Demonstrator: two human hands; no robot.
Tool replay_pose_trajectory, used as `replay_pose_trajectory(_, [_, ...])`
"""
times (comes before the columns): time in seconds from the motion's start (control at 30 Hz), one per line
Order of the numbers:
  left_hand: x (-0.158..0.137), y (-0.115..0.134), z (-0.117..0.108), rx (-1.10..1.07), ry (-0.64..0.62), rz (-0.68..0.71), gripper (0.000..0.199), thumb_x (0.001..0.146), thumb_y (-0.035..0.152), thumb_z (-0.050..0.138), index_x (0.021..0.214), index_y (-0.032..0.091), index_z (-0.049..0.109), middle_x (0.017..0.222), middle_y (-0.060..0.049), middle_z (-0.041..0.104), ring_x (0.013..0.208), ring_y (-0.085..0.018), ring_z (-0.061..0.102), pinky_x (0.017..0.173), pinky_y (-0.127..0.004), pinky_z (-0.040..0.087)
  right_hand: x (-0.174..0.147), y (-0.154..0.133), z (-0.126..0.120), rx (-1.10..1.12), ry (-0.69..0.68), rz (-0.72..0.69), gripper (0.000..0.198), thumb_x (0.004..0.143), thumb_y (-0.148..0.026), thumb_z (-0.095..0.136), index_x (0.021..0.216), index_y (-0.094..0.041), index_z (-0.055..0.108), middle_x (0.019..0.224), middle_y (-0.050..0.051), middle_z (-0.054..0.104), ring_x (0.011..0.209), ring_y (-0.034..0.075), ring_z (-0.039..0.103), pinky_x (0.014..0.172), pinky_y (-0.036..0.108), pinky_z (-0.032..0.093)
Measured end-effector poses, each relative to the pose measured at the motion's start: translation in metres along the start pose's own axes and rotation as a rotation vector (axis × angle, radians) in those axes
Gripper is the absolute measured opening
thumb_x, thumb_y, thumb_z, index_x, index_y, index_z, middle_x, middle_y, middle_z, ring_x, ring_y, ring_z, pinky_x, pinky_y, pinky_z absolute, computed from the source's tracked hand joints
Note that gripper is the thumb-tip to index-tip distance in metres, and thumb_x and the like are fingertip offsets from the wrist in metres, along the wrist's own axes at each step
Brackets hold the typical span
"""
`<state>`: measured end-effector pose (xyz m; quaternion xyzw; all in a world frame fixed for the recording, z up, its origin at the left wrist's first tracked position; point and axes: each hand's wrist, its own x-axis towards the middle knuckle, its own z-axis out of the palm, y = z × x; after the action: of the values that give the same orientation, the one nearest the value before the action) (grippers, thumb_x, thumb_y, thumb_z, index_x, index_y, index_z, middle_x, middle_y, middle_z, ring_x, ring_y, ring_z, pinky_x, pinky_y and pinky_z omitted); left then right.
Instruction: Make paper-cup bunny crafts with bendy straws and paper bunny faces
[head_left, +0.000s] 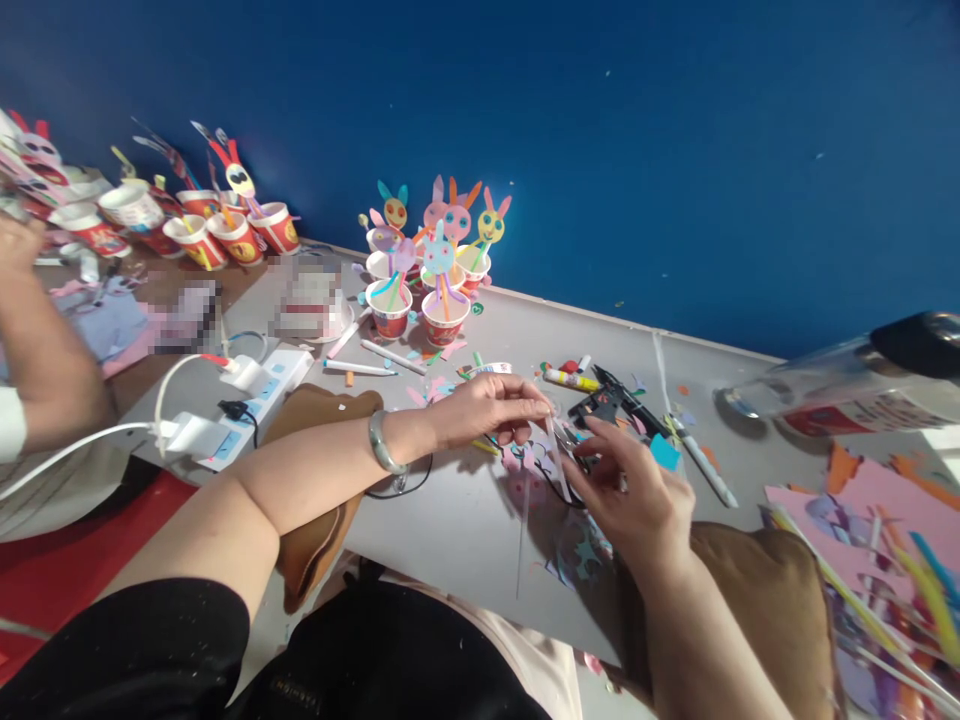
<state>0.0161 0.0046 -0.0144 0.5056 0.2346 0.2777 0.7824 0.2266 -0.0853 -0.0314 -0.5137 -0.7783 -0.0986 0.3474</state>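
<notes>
My left hand [495, 408] reaches in from the left, thumb and forefinger pinched on the upper end of a thin translucent white strip [557, 458]. The strip hangs down over the table. Close beside it on the right is my right hand [637, 490], its fingers curved and apart; whether its thumb touches the strip is hard to see. Just behind the hands lies a black glue gun [604, 400], partly hidden by the right fingers. A yellow marker [571, 380] lies behind it. Paper scraps [581, 555] are scattered under and around my hands.
Paper cups with paper rabbits [446, 322] stand against the blue wall. A white power strip [259, 405] with plugs lies left. Brown cushions [761, 600] flank my arms. A clear bottle [847, 385] and coloured paper [874, 505] are right. Another person's arm [49, 345] is far left.
</notes>
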Motion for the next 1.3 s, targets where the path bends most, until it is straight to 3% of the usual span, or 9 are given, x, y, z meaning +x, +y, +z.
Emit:
replay_pose_trajectory(0.17, [-0.003, -0.004, 0.004, 0.128, -0.081, -0.033, 0.039, 0.083, 0.053, 0.073, 0.084, 0.015, 0.067, 0.055, 0.004, 0.056, 0.048, -0.006, 0.048, 0.048, -0.021, 0.034, -0.001, -0.005, 0.008, 0.164, 0.061, -0.348, 0.044, 0.089, -0.006, 0.069, 0.130, -0.021, 0.065, 0.100, 0.007, 0.080, 0.079, 0.016, 0.076, 0.073, 0.024, 0.060])
replay_pose_trajectory(0.27, [-0.004, 0.002, 0.000, 0.294, -0.068, 0.029, 0.047, 0.088, 0.061, 0.064, 0.086, 0.014, 0.069, 0.059, 0.002, 0.058, 0.050, -0.007, 0.048, 0.051, -0.023, 0.037, -0.001, -0.004, 0.007, 0.189, 0.115, -0.343, 0.042, 0.086, -0.001, 0.068, 0.124, -0.019, 0.069, 0.100, 0.008, 0.080, 0.081, 0.017, 0.077, 0.073, 0.025, 0.061])
replay_pose_trajectory(0.33, [-0.003, 0.008, -0.007, 0.462, 0.064, 0.172, 0.048, 0.091, 0.061, 0.060, 0.091, 0.014, 0.070, 0.073, -0.002, 0.066, 0.059, -0.009, 0.055, 0.059, -0.025, 0.045, -0.001, -0.002, 0.006, 0.148, 0.202, -0.285, 0.042, 0.082, 0.001, 0.072, 0.120, -0.018, 0.070, 0.095, 0.008, 0.080, 0.078, 0.018, 0.077, 0.071, 0.026, 0.061])
replay_pose_trajectory(0.4, [-0.001, 0.014, -0.016, 0.681, 0.246, 0.351, 0.044, 0.090, 0.058, 0.063, 0.102, 0.016, 0.070, 0.098, -0.007, 0.072, 0.082, -0.015, 0.065, 0.077, -0.029, 0.052, 0.000, -0.001, 0.007, 0.099, 0.255, -0.236, 0.043, 0.079, 0.002, 0.074, 0.117, -0.019, 0.070, 0.091, 0.007, 0.080, 0.074, 0.019, 0.077, 0.068, 0.026, 0.061])
replay_pose_trajectory(0.47, [0.002, 0.017, -0.026, 0.895, 0.295, 0.449, 0.060, 0.078, 0.061, 0.076, 0.117, 0.017, 0.067, 0.120, -0.013, 0.068, 0.111, -0.024, 0.064, 0.100, -0.038, 0.050, 0.002, 0.000, 0.009, 0.069, 0.270, -0.205, 0.043, 0.079, 0.002, 0.074, 0.115, -0.019, 0.070, 0.089, 0.007, 0.080, 0.072, 0.019, 0.076, 0.068, 0.027, 0.061])
replay_pose_trajectory(0.57, [0.006, 0.012, -0.037, 1.186, 0.176, 0.334, 0.103, 0.058, 0.067, 0.086, 0.143, 0.020, 0.052, 0.143, -0.018, 0.055, 0.134, -0.035, 0.051, 0.117, -0.051, 0.040, 0.003, 0.000, 0.011, 0.063, 0.239, -0.172, 0.039, 0.080, 0.002, 0.073, 0.113, -0.019, 0.069, 0.091, 0.007, 0.080, 0.073, 0.019, 0.077, 0.070, 0.028, 0.061])
replay_pose_trajectory(0.67, [0.007, 0.001, -0.041, 1.370, 0.107, 0.107, 0.125, 0.052, 0.073, 0.085, 0.156, 0.022, 0.037, 0.159, -0.021, 0.038, 0.145, -0.043, 0.038, 0.120, -0.059, 0.032, 0.003, 0.000, 0.011, 0.054, 0.216, -0.163, 0.034, 0.080, 0.001, 0.074, 0.107, -0.018, 0.069, 0.090, 0.008, 0.080, 0.074, 0.019, 0.077, 0.070, 0.026, 0.060])
replay_pose_trajectory(0.93, [0.010, -0.004, -0.043, 1.408, 0.080, 0.030, 0.118, 0.060, 0.067, 0.083, 0.155, 0.019, 0.032, 0.159, -0.020, 0.038, 0.145, -0.040, 0.040, 0.119, -0.052, 0.034, 0.006, -0.004, 0.009, 0.073, 0.138, -0.175, 0.026, 0.085, -0.002, 0.070, 0.105, -0.018, 0.067, 0.087, 0.007, 0.079, 0.075, 0.019, 0.077, 0.067, 0.025, 0.059])
replay_pose_trajectory(1.3, [0.018, -0.008, -0.042, 1.215, 0.151, 0.024, 0.109, 0.056, 0.043, 0.084, 0.150, 0.012, 0.038, 0.145, -0.022, 0.052, 0.135, -0.040, 0.051, 0.110, -0.050, 0.044, 0.005, -0.006, 0.009, 0.167, 0.136, -0.100, 0.026, 0.087, -0.006, 0.068, 0.108, -0.022, 0.071, 0.089, 0.005, 0.080, 0.077, 0.019, 0.078, 0.070, 0.027, 0.063])
